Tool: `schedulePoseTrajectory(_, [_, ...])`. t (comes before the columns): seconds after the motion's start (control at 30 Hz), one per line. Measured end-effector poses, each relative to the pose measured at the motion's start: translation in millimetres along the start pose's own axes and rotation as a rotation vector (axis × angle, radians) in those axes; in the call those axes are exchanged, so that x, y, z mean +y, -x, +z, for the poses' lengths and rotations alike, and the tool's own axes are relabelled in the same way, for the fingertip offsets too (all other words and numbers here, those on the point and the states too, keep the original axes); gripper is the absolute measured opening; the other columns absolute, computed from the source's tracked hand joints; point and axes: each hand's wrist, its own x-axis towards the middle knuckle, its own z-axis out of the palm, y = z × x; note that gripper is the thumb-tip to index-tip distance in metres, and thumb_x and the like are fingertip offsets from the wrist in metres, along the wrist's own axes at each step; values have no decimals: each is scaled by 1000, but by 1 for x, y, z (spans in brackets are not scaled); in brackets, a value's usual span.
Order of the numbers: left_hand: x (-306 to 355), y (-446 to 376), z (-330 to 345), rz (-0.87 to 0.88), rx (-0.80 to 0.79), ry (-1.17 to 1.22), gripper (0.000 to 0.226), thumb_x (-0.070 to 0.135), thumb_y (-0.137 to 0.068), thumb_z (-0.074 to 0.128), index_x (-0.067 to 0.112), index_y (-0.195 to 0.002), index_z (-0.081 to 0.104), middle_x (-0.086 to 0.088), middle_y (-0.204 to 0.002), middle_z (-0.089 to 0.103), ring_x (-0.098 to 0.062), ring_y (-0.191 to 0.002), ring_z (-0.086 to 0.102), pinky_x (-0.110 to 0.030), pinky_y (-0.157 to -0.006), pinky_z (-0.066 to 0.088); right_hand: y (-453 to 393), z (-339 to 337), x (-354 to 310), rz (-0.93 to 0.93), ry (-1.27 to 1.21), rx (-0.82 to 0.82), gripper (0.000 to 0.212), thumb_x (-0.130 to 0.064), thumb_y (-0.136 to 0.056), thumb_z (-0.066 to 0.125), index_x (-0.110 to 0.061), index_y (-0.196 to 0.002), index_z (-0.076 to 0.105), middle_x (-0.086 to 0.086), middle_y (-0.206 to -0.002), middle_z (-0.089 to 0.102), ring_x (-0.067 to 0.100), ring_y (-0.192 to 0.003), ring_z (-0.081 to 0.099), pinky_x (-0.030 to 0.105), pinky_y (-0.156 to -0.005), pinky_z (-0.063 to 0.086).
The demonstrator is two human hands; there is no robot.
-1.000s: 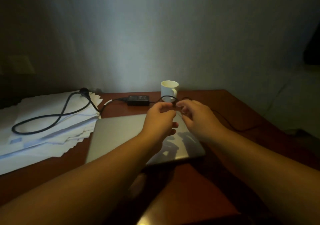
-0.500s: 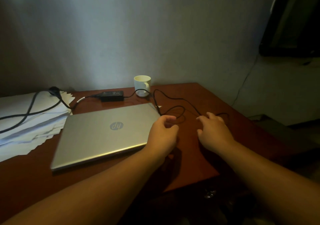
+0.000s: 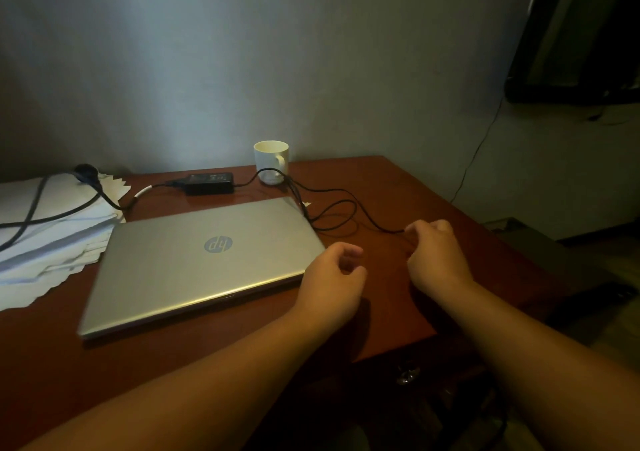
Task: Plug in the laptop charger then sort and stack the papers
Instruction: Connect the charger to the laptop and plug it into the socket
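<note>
A closed silver laptop [image 3: 204, 260] lies on the red-brown desk [image 3: 433, 204]. Behind it sits the black charger brick [image 3: 209, 183]. Its thin cable [image 3: 346, 204] loops past the laptop's right side toward my right hand [image 3: 437, 254], whose fingers pinch the cable's end. My left hand [image 3: 334, 277] hovers at the laptop's right front corner, fingers curled and holding nothing. A messy pile of white papers [image 3: 52, 239] lies at the left, with the thick mains cord and plug [image 3: 86, 172] resting on it.
A white mug [image 3: 272, 159] stands at the back against the grey wall, with the thin cable looped in front of it. The desk's right edge drops to a dark floor. A dark object [image 3: 571, 34] hangs at the upper right.
My view has turned right and the laptop now sits further left. Both hands moved off the laptop lid to its right side, and my right hand has reached the thin cable.
</note>
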Motion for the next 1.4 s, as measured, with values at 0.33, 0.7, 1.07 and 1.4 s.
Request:
schedulePoseTrajectory(0.33, [20, 18, 37, -143, -342, 288, 20, 1, -95, 47, 9, -94, 65, -11, -88, 63, -24, -76, 58, -40, -73, 48, 8, -19, -66, 5, -781, 29, 48, 10, -87, 43, -23, -114, 66, 6, -116, 64, 21, -91, 64, 31, -69, 53])
schedulePoseTrajectory(0.7, [45, 14, -8, -61, -175, 408, 25, 23, -106, 45, 13, -90, 61, -11, -75, 69, -25, -66, 67, -36, -63, 54, 24, -31, -84, 15, -831, -162, 33, -44, -101, 46, -18, -95, 64, 4, -93, 71, 15, -70, 62, 25, -56, 46])
schedulePoseTrajectory(1.07, [89, -43, -68, -39, 97, 571, 23, 23, -107, 42, 11, -99, 60, -6, -83, 69, -19, -70, 71, -25, -56, 56, 54, -9, -79, -98, -960, -567, 16, -12, -101, 50, -9, -92, 62, 0, -65, 58, 13, -48, 47, 23, -45, 32])
schedulePoseTrajectory(1.4, [45, 1, -46, -295, -106, 492, 48, 48, -106, 36, 15, -86, 66, -10, -74, 70, -25, -66, 68, -27, -57, 50, 15, -13, -120, 107, -1426, -427, 29, -27, -106, 39, -11, -88, 56, -2, -59, 42, 8, -40, 34, 20, -46, 23])
